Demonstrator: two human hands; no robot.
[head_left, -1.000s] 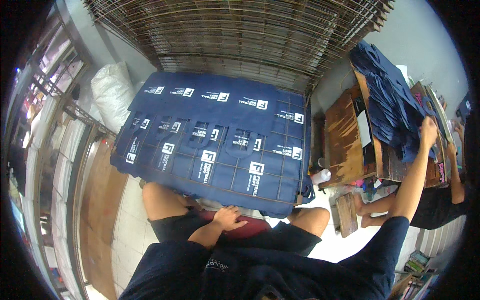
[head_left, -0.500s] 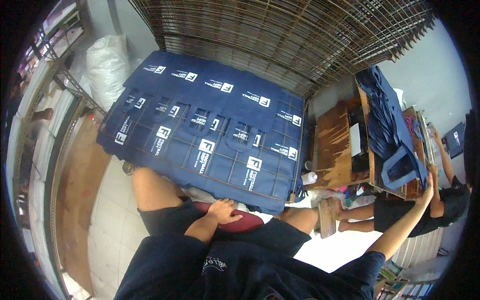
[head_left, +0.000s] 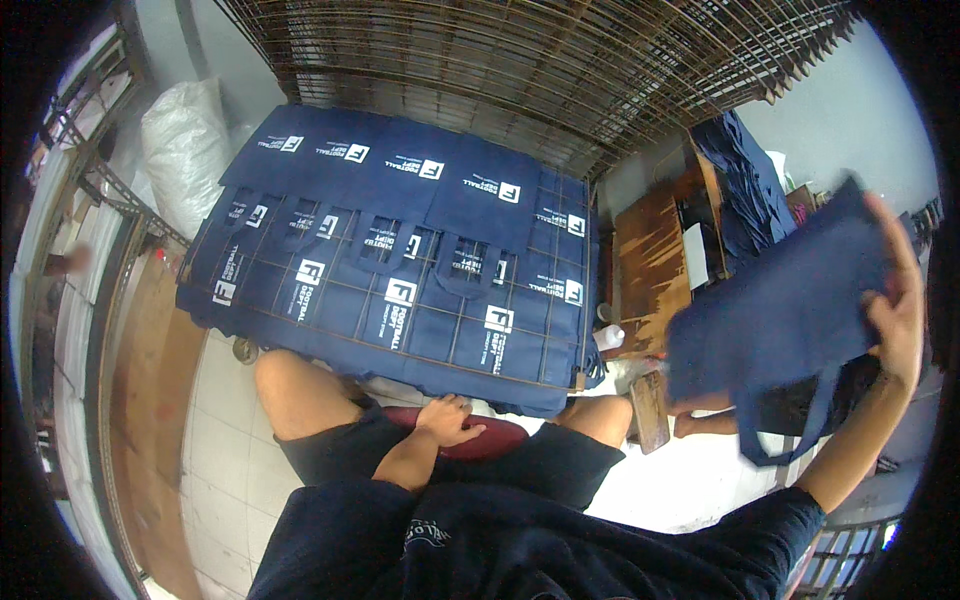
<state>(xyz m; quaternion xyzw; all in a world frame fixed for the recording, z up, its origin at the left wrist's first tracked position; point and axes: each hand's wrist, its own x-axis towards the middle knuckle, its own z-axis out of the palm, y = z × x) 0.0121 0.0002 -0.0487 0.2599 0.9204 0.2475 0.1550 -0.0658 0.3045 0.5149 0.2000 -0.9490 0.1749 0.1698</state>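
A single navy tote bag [head_left: 775,300] hangs from my raised right hand [head_left: 900,315], its strap loop dangling; it is slightly blurred. My fingers and thumb pinch its right edge. Between my knees, my left hand [head_left: 448,418] lies flat with fingers spread on a dark red seat [head_left: 498,440], holding nothing. In front of me is a stack of navy tote bags with white prints, under thin metal wire grids. One row of bags [head_left: 390,138] lies uncovered along its far side, over the grid. Other bags [head_left: 410,345] show through the wires nearer my knees.
Wire racks [head_left: 540,60] rise behind the stack. On the right stands a worn wooden table [head_left: 650,260] with a pile of navy bags [head_left: 745,185]. A wooden block [head_left: 650,412], a white bottle [head_left: 608,337] and another person's leg [head_left: 700,425] are near it. Left, a white plastic sack [head_left: 190,150].
My right hand has lifted a tote bag off the pile on the right and swung it up and nearer. My left hand stays put. The view has shifted slightly.
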